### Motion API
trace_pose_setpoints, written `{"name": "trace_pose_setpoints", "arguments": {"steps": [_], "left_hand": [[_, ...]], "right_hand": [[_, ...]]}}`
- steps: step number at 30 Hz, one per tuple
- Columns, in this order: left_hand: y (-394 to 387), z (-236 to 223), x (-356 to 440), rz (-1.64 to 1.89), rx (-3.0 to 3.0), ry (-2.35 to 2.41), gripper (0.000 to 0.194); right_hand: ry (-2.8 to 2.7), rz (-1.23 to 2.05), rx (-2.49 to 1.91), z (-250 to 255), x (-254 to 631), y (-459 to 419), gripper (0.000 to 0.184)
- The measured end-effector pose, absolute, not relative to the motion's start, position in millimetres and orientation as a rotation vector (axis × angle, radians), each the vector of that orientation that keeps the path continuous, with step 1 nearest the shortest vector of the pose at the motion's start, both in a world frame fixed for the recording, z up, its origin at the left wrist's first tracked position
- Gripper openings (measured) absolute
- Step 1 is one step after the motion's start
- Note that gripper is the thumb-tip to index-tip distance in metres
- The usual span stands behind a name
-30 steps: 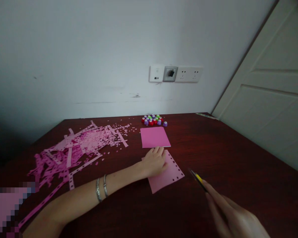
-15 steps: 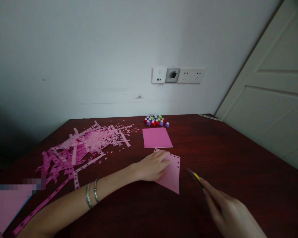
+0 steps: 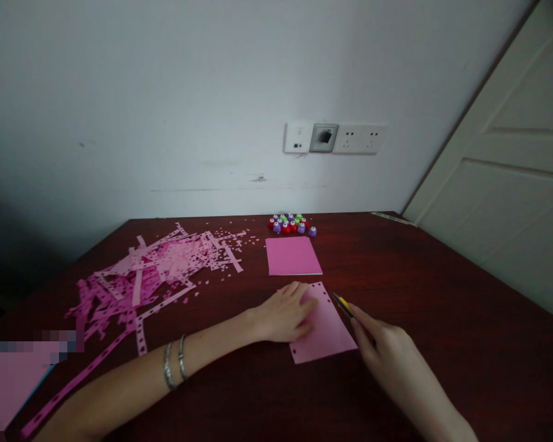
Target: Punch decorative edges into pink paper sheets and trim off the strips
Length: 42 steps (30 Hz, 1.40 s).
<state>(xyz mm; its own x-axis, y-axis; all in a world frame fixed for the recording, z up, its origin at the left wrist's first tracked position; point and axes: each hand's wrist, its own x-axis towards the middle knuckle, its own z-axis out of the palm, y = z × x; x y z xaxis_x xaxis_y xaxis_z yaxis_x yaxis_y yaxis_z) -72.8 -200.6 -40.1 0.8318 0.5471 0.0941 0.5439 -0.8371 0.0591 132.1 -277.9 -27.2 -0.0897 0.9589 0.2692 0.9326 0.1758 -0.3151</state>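
Note:
A pink paper sheet [image 3: 327, 337] with a few holes near its edges lies flat on the dark wood table [image 3: 419, 294]. My left hand [image 3: 286, 313] rests on the sheet's left part, fingers spread and pressing down, blurred at the tips. In my right hand [image 3: 387, 344] is a slim pointed tool [image 3: 343, 303], yellow and dark, pinched between thumb and fingers. Its tip points up and left, close to the sheet's right edge; whether it touches the paper I cannot tell. Just beyond lies a square pink paper stack [image 3: 294, 256].
Pink strips and scraps [image 3: 166, 264] are heaped at the left, with small bits scattered around. Several red, purple and green punches or beads [image 3: 289, 224] stand near the wall. More pink paper [image 3: 18, 387] shows at lower left. Wall sockets [image 3: 350, 139] sit above the table.
The sheet has turned under my left hand, so a different edge faces right. My right hand has moved left and up with the tool, closer to the sheet.

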Motion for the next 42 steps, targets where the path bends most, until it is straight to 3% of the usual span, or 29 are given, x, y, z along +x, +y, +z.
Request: {"name": "trace_pose_setpoints", "arguments": {"steps": [12, 20, 29, 42], "left_hand": [[-187.6, -40.1, -72.4, 0.149, 2.869, 0.738, 0.066], [-184.8, -42.9, -77.2, 0.075, 2.805, 0.723, 0.073], [-180.4, -45.3, -76.4, 0.016, 2.79, 0.671, 0.075], [-184.7, -41.9, -58.1, 0.092, 2.97, 0.875, 0.058]], "right_hand": [[-2.113, 0.08, -1.884, -30.4, 117.1, -263.5, 0.039], [-2.154, 0.052, -1.933, -31.8, 112.4, -263.8, 0.039], [-2.204, -0.023, -2.064, -34.4, 109.5, -260.3, 0.038], [-2.312, -0.121, -2.112, -15.7, 99.0, -255.7, 0.038]]}}
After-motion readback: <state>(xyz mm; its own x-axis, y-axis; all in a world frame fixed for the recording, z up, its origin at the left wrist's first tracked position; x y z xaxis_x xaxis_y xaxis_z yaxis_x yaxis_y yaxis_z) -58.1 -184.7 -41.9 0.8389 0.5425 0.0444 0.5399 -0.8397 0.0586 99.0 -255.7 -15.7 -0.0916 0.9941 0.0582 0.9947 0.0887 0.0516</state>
